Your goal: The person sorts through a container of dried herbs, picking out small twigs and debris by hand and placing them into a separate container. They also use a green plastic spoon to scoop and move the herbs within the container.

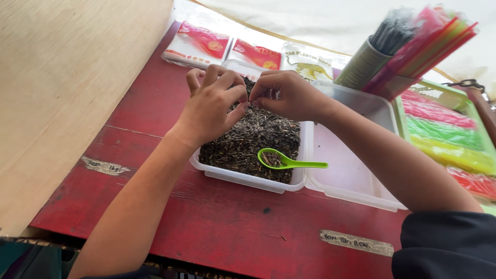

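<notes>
Two bare forearms, no rings or watch visible, dark sleeve point(447, 243) on the right upper arm

Glossy green plastic spoon point(289, 161), translucent plastic tub point(248, 181), worn red-painted wooden table point(217, 227).

Looks like a drink or snack stall: worn red tabletop point(217, 227), cups of coloured straws point(429, 36), sachets point(199, 44) along the far edge, tub of dried leaves point(248, 150).
</notes>
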